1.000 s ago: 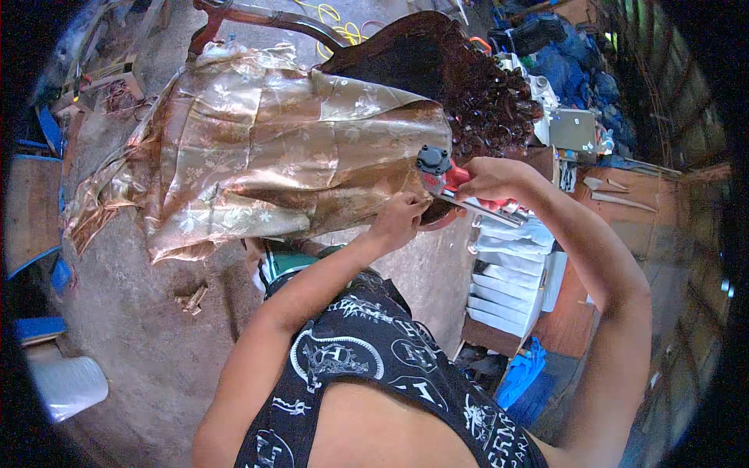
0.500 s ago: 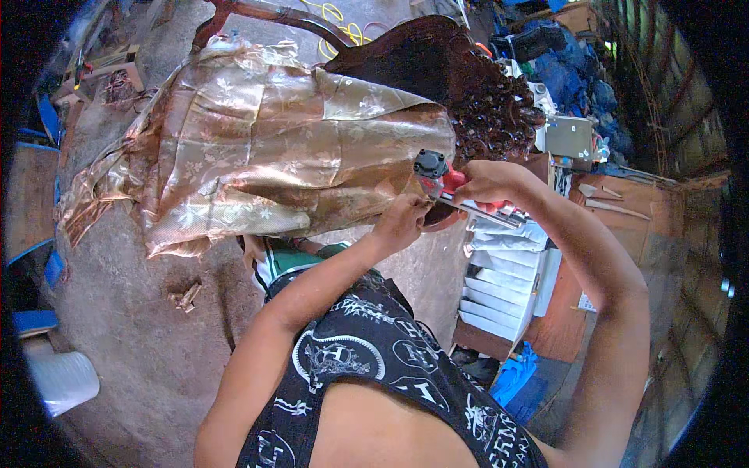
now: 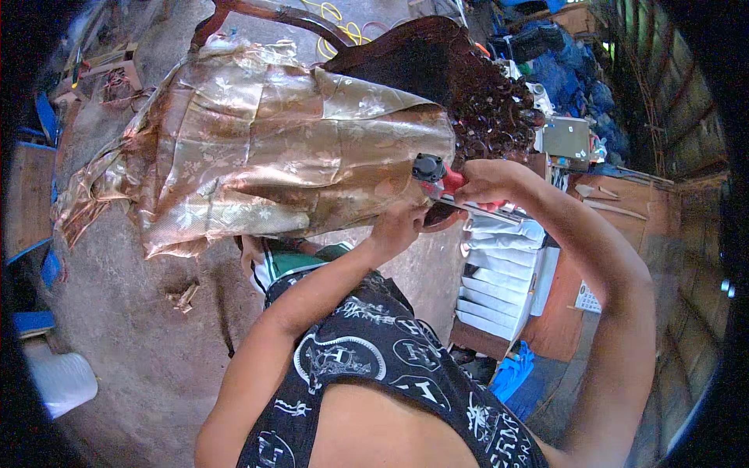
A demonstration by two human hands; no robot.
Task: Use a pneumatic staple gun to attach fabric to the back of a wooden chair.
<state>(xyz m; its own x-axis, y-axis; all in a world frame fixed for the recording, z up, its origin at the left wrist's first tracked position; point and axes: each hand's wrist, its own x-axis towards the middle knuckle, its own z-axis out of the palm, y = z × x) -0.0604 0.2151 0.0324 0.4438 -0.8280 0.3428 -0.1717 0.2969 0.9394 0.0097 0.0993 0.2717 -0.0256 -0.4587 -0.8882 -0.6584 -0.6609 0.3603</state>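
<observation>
A red staple gun with a black round head (image 3: 429, 167) is in my right hand (image 3: 490, 182), whose fingers wrap its grip. Its nose is at the edge of a shiny gold floral fabric (image 3: 257, 148). Close beside the nose, my left hand (image 3: 396, 228) is closed with fingertips pinched at the fabric's edge. The fabric drapes over a dark carved wooden chair (image 3: 406, 58), leaving the curved frame and carved right side bare. The exact contact between nose and fabric is hidden by my fingers.
Folded white cloth-like pieces (image 3: 499, 288) are stacked to the right of my legs. A wooden board (image 3: 616, 226) with flat tools stands beyond. Yellow hose (image 3: 331, 12) lies on the floor behind the chair. At lower left is a translucent roll (image 3: 66, 382); a crumpled scrap (image 3: 183, 296) lies on the floor.
The staple gun's head has tilted and dropped slightly. My left hand has shifted a little left and down, still at the fabric's edge; the fabric has barely changed.
</observation>
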